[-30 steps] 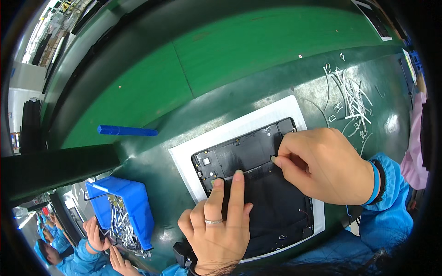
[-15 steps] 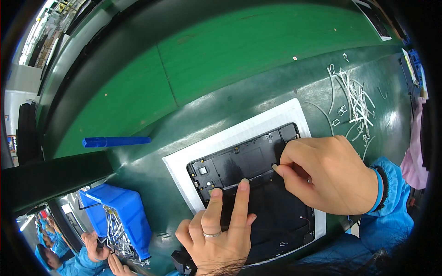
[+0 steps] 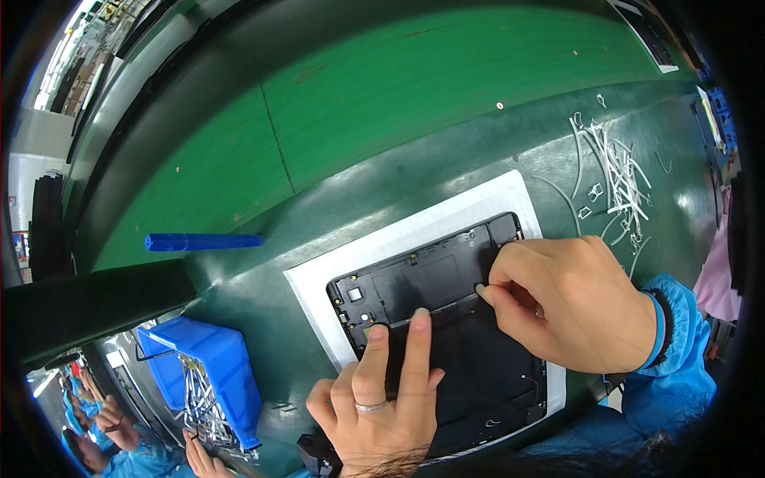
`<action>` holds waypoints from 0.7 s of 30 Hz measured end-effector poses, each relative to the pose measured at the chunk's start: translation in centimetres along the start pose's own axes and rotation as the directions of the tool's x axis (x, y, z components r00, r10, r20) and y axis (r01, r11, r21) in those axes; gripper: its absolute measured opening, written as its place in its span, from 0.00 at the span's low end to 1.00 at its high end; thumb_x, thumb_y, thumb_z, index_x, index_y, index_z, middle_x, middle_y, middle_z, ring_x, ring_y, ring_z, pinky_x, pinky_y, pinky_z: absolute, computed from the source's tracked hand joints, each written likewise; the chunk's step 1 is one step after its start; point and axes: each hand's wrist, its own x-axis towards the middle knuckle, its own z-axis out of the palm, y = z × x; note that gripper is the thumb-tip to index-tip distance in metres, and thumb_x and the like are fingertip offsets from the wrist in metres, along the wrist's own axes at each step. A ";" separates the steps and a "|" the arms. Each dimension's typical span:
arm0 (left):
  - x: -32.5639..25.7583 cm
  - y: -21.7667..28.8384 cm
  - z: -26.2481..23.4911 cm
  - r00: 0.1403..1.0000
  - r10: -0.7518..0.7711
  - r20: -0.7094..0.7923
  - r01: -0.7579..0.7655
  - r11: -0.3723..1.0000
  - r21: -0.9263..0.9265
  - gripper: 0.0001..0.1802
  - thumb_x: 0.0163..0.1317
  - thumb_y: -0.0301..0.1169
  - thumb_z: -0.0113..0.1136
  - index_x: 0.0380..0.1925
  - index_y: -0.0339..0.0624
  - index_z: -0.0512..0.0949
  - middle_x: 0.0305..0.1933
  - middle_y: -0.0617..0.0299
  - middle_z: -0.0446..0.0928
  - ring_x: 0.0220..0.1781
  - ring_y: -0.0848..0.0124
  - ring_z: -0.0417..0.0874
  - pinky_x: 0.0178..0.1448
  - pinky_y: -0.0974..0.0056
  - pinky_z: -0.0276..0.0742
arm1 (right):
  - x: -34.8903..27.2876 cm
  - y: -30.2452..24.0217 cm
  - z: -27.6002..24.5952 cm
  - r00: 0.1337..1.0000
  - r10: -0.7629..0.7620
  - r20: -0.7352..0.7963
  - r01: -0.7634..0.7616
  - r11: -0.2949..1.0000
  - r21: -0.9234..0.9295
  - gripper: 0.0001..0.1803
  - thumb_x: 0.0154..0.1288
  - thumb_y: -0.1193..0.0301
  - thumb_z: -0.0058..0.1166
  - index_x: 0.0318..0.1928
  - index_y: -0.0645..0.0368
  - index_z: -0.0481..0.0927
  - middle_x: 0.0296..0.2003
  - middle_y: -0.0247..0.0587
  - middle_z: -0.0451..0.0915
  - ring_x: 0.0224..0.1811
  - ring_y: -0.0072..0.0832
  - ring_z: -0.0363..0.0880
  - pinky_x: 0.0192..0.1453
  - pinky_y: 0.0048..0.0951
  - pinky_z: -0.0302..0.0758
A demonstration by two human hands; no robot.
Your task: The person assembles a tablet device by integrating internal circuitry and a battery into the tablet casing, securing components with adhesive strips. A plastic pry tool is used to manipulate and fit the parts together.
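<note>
A black flat device housing (image 3: 426, 275) lies tilted on a white sheet (image 3: 315, 275) in front of me. My left hand (image 3: 390, 398) rests over its lower left part. Two of its fingers stretch forward, their tips pressing beside a thin pale line that runs across the housing. My right hand (image 3: 558, 303) is closed in a pinch at the right end of that line. Thumb and forefinger meet just above the housing; what they hold, if anything, is hidden.
Beyond the table runs a green belt (image 3: 358, 95). White strips (image 3: 621, 171) and small bent clips lie loosely at the right. At the left are a blue pen-like stick (image 3: 203, 242) and a blue bin (image 3: 239, 374) holding metallic strips. A co-worker's hand (image 3: 203, 456) is by the bin.
The green belt's seam and a pale spot on it have shifted left. A co-worker's hand at the lower left has moved away from the bin. My hands keep nearly the same pose.
</note>
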 end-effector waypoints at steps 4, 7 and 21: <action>-0.7 0.1 0.0 0.992 0.043 -0.122 -0.017 0.978 0.207 0.42 0.75 0.49 0.57 0.79 0.36 0.60 0.76 0.46 0.70 0.67 0.53 0.77 0.70 0.51 0.77 | 0.0 -0.1 0.1 1.000 0.013 0.000 -0.013 1.000 0.002 0.07 0.65 0.72 0.61 0.34 0.60 0.76 0.27 0.46 0.81 0.28 0.50 0.83 0.29 0.47 0.78; -1.2 0.1 0.1 0.975 0.089 -0.203 -0.011 0.935 0.355 0.43 0.74 0.51 0.58 0.79 0.35 0.61 0.76 0.44 0.69 0.67 0.51 0.77 0.71 0.50 0.76 | 0.0 0.0 0.1 1.000 0.002 -0.001 -0.002 1.000 0.019 0.06 0.65 0.73 0.62 0.35 0.60 0.77 0.27 0.45 0.81 0.28 0.50 0.83 0.29 0.47 0.78; 0.0 -6.4 3.2 0.992 -0.019 -0.122 0.020 1.000 0.003 0.37 0.77 0.51 0.52 0.74 0.34 0.66 0.78 0.47 0.68 0.76 0.59 0.73 0.75 0.54 0.73 | 0.2 0.4 0.2 1.000 -0.004 0.003 0.004 0.999 0.044 0.06 0.64 0.74 0.63 0.36 0.60 0.77 0.28 0.47 0.81 0.30 0.50 0.84 0.31 0.48 0.79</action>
